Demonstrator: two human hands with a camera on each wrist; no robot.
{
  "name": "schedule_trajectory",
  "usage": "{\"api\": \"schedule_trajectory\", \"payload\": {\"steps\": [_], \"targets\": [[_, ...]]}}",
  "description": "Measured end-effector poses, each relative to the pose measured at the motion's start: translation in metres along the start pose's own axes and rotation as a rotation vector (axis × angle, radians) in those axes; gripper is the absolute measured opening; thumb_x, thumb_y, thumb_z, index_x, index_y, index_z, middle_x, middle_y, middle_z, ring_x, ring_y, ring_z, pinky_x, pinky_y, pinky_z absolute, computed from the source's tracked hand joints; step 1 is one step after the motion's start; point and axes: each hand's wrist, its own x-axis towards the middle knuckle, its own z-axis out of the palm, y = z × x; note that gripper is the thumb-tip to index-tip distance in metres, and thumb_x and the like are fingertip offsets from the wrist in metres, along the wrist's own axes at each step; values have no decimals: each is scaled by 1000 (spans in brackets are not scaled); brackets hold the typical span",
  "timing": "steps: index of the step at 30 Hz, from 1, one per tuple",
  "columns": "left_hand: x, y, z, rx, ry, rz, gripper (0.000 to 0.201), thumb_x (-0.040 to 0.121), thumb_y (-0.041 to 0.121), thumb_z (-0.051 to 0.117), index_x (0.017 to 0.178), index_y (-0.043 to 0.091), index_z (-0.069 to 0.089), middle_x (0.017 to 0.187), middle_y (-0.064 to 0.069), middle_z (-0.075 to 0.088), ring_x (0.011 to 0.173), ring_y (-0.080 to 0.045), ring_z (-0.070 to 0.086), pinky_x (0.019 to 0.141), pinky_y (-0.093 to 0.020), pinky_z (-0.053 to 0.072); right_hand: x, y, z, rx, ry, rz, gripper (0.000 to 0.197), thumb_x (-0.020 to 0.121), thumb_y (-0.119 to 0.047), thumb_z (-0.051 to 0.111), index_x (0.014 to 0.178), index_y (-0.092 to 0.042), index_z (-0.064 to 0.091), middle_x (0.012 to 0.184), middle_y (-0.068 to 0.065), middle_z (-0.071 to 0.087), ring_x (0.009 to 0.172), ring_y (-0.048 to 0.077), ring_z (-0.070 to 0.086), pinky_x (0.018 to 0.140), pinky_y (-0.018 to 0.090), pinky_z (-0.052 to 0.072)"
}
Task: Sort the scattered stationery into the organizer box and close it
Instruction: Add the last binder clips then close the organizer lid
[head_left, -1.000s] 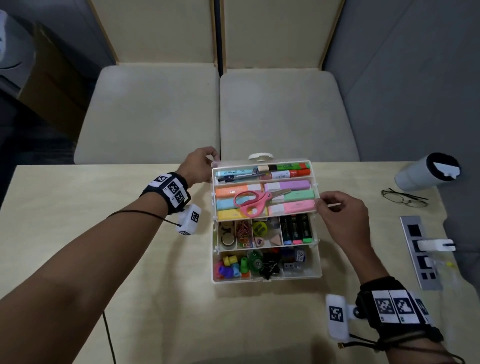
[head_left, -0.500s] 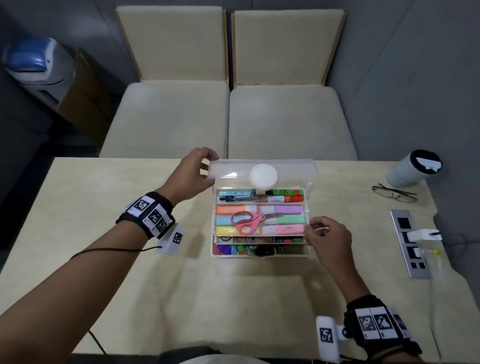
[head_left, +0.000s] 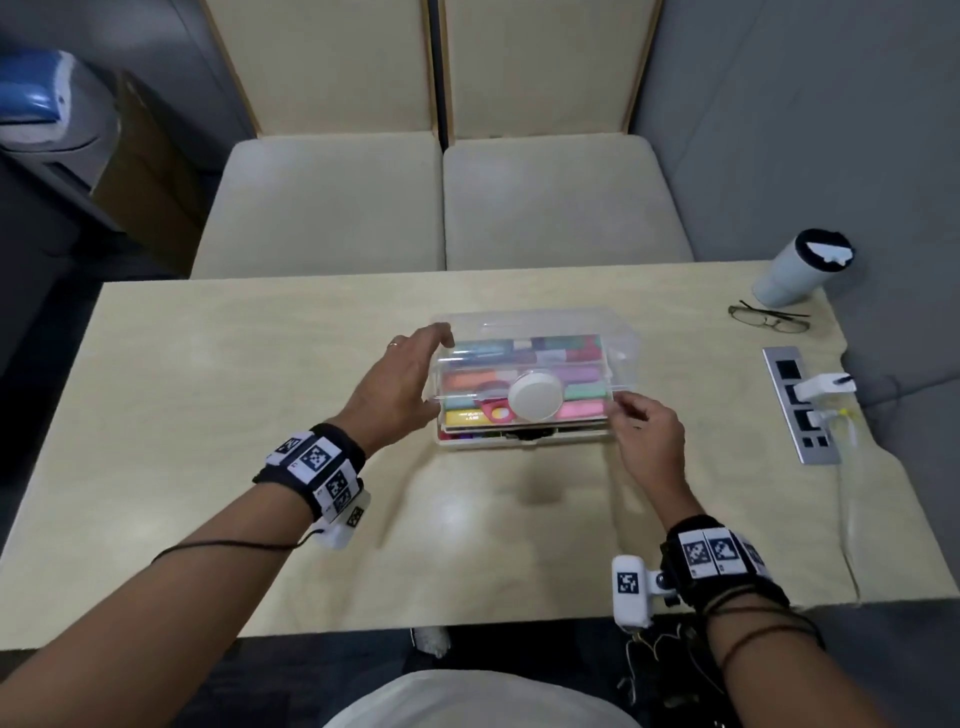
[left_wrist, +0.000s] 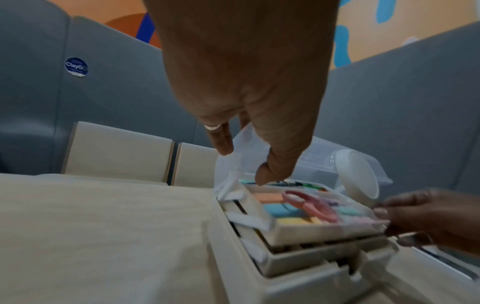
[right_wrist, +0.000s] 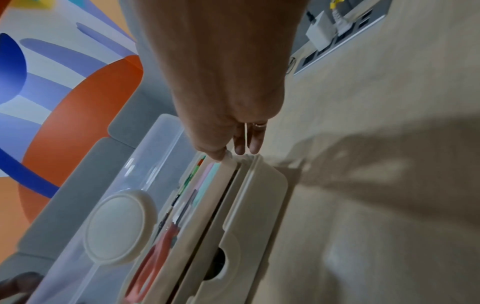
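The white organizer box (head_left: 524, 440) stands mid-table with its tiers folded together. Its clear lid (head_left: 545, 325), which carries a round white handle (head_left: 535, 397), is tilted partway down over the top tray. Coloured highlighters and pink scissors (left_wrist: 311, 205) lie in that tray. My left hand (head_left: 428, 371) grips the lid's left end, thumb (left_wrist: 267, 174) in front and fingers behind. My right hand (head_left: 623, 410) pinches a white tab (right_wrist: 228, 154) at the top tray's right end. The lower compartments are hidden.
A white tumbler (head_left: 800, 270) and a pair of glasses (head_left: 769, 318) sit at the table's far right. A metal socket strip (head_left: 800, 405) with a white charger and cable is set into the right side. Two cushioned seats (head_left: 441, 202) stand beyond the far edge.
The spread tiers have slid back together over the base. The lid has swung from upright down toward the top tray, guided by my left hand. My right hand followed the tray's right end.
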Motion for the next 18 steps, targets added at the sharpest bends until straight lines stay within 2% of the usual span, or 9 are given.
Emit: {"api": "schedule_trajectory", "payload": {"steps": [2, 5, 7, 9, 11, 13, 15, 17, 18], "targets": [[-5, -1, 7, 8, 3, 7, 74, 76, 26, 87, 133, 25, 39, 144, 1, 48, 111, -29, 50, 90, -48, 50, -3, 2, 0, 13, -5, 7, 19, 99, -24, 72, 111, -12, 79, 97, -1, 79, 91, 16, 73, 88, 33, 57], [-14, -4, 17, 41, 23, 76, 68, 76, 18, 86, 129, 20, 43, 151, -5, 42, 120, -32, 49, 102, -36, 40, -6, 7, -1, 32, -1, 82, 20, 105, -23, 59, 101, -11, 74, 86, 7, 74, 76, 16, 63, 71, 31, 49], [-18, -6, 23, 60, 22, 86, 67, 74, 13, 85, 128, 17, 46, 155, -8, 40, 128, -30, 45, 105, -34, 36, -6, 2, -1, 236, 21, 215, 26, 110, -24, 49, 105, -12, 71, 97, 13, 73, 75, 15, 62, 66, 29, 50], [-24, -8, 30, 70, 10, 82, 67, 73, 9, 85, 127, 19, 45, 158, -6, 36, 130, -31, 44, 107, -36, 37, -6, -9, -4, 462, 10, 364, 35, 112, -36, 42, 114, -16, 70, 109, 10, 74, 83, 14, 68, 73, 29, 54], [-30, -10, 37, 89, -4, 92, 67, 73, 5, 83, 126, 20, 45, 159, -4, 34, 127, -35, 46, 106, -39, 41, -7, -16, -6, 479, -35, 407, 46, 107, -56, 44, 109, -22, 74, 105, 1, 76, 88, 14, 69, 80, 33, 54], [-35, -11, 42, 101, -8, 91, 66, 73, 3, 82, 125, 20, 46, 160, -3, 32, 123, -38, 46, 101, -42, 45, -8, -11, -5, 376, -63, 334, 44, 98, -64, 58, 96, -25, 80, 96, -10, 80, 90, 13, 72, 85, 35, 55], [-39, -13, 47, 98, -15, 85, 65, 73, 1, 81, 124, 20, 46, 161, -2, 31, 123, -38, 45, 95, -44, 49, -11, -3, -3, 296, -99, 261, 44, 89, -68, 69, 97, -27, 82, 98, -7, 81, 100, 17, 75, 96, 43, 60], [-43, -16, 52, 99, -22, 85, 63, 74, 0, 80, 124, 20, 46, 161, 0, 30, 123, -37, 45, 88, -47, 53, -13, 4, 0, 283, -121, 258, 44, 83, -70, 74, 100, -30, 83, 101, -4, 81, 107, 19, 75, 102, 53, 56], [-44, -18, 55, 100, -20, 89, 62, 75, -1, 79, 124, 19, 46, 161, 0, 30, 123, -37, 45, 87, -47, 54, -14, 6, 0, 292, -122, 254, 41, 82, -68, 76, 101, -32, 83, 102, -5, 81, 109, 19, 74, 103, 55, 55]]}}
